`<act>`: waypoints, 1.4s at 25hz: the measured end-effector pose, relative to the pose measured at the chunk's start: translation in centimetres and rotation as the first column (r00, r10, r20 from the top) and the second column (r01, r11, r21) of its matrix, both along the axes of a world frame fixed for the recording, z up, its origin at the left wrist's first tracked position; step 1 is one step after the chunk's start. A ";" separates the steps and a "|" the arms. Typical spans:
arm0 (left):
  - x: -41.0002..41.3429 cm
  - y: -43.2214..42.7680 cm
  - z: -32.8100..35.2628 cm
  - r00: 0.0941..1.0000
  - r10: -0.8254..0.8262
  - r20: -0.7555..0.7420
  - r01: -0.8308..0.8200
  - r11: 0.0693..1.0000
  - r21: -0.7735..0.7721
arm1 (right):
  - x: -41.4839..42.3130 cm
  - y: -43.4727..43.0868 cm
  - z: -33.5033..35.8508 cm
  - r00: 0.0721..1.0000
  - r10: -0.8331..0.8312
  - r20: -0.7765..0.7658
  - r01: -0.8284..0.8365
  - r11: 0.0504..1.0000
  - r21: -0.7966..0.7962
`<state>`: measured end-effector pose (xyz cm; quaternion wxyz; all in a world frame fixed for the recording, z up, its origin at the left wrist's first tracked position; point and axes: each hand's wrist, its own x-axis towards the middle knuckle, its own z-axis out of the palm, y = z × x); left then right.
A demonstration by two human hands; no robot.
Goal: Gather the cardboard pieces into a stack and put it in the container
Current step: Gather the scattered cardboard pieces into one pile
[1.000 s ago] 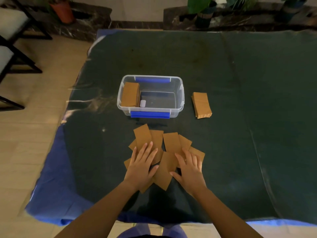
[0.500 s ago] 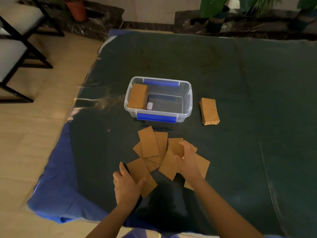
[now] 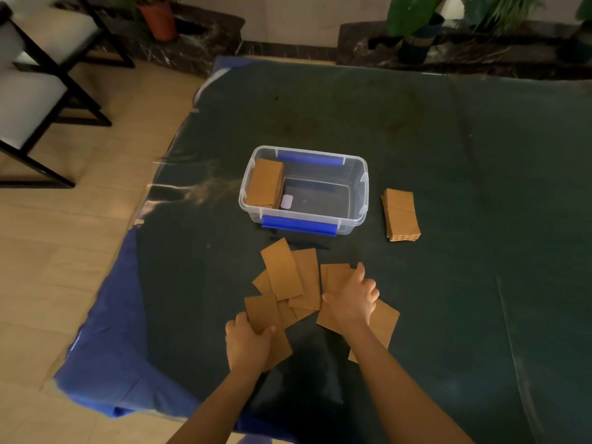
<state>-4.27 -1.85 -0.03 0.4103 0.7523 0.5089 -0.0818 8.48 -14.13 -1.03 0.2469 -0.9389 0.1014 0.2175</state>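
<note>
Both hands have changed grip since a second ago: they were lying flat and spread on the scattered pieces, and now each one is curled around cardboard. Left hand [image 3: 248, 346] is pinching one flat brown cardboard rectangle [image 3: 267, 325] at its near end, thumb on top, fingers tucked under, at the near-left of the pile. Right hand [image 3: 350, 299] is closed over a couple of brown cardboard pieces [image 3: 333, 277] that stand a bit tilted up off the cloth, with another flat piece [image 3: 382, 322] sticking out beneath the wrist on the right.

Between the hands, the loose brown cardboard rectangles [image 3: 288, 274] are fanned out and overlapping, so not much of a stack yet. They lie just in front of the clear plastic rectangular container with blue clip handles [image 3: 358, 219], close to its near wall but not touching.

Inside the container, against its left wall, there's already a neat brown cardboard stack [image 3: 264, 182], plus a small white thing [image 3: 286, 201] right beside it that I can't make out. To the right of the container, apart from it, sits another tidy stack of brown cardboard [image 3: 400, 214] on the dark green table cloth [image 3: 480, 155].

Beyond the container's far side, past the table edge, a terracotta plant pot [image 3: 158, 20] is on a dark ledge.
</note>
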 end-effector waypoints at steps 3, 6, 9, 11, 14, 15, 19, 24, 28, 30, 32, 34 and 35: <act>1.6 1.2 0.6 0.962 0.203 0.181 -0.170 0.969 -0.182 | 0.1 -0.8 0.2 0.999 -0.007 0.041 -0.003 0.969 0.249; 5.8 1.7 0.5 0.972 0.169 0.164 -0.126 0.961 -0.247 | -0.5 -2.0 1.0 0.994 0.012 0.107 -0.030 0.985 0.172; 8.8 0.6 -0.3 0.996 -0.065 -0.059 0.071 0.992 0.103 | -2.1 -5.7 0.9 0.983 -0.080 0.164 0.088 0.995 -0.042; 9.5 0.1 -0.6 0.997 -0.027 -0.066 0.038 0.983 0.181 | -3.1 -8.3 0.9 0.975 -0.215 0.062 0.217 0.976 -0.026; 10.1 0.2 -0.7 0.991 0.075 -0.108 -0.058 0.986 0.155 | -3.5 -8.4 0.8 0.943 -0.312 -0.118 0.324 0.940 0.103; 10.2 0.3 -0.8 0.986 0.088 -0.139 -0.068 0.987 0.146 | -3.4 -7.5 0.8 0.938 -0.317 -0.138 0.334 0.934 0.130; 10.0 1.5 -1.0 0.974 0.004 -0.227 0.037 0.984 0.176 | -2.1 -4.5 0.7 0.957 -0.284 -0.057 0.287 0.956 0.056; 9.4 1.5 -1.7 0.986 -0.166 0.026 0.166 0.986 0.027 | 0.6 -3.0 0.4 0.993 -0.097 -0.070 0.103 0.991 0.082; 8.7 1.9 -1.7 0.975 -0.200 0.094 0.200 0.980 0.007 | 1.0 -3.7 1.2 0.991 -0.073 -0.111 0.105 0.942 0.320; 8.4 2.2 -1.6 0.972 -0.200 0.126 0.200 0.980 0.012 | 1.3 -5.1 1.6 0.975 -0.204 -0.083 0.220 0.881 0.419; 8.1 2.3 -1.5 0.965 -0.212 0.151 0.215 0.977 -0.003 | 1.9 -5.4 2.1 0.956 -0.251 -0.152 0.292 0.781 0.552; 7.8 2.2 -1.4 0.967 -0.174 0.185 0.190 0.979 -0.070 | 2.0 -3.3 2.3 0.955 -0.113 -0.274 0.267 0.730 0.629; 7.6 2.1 -1.3 0.971 -0.123 0.204 0.151 0.981 -0.125 | 1.8 -1.7 2.1 0.957 -0.018 -0.290 0.196 0.777 0.599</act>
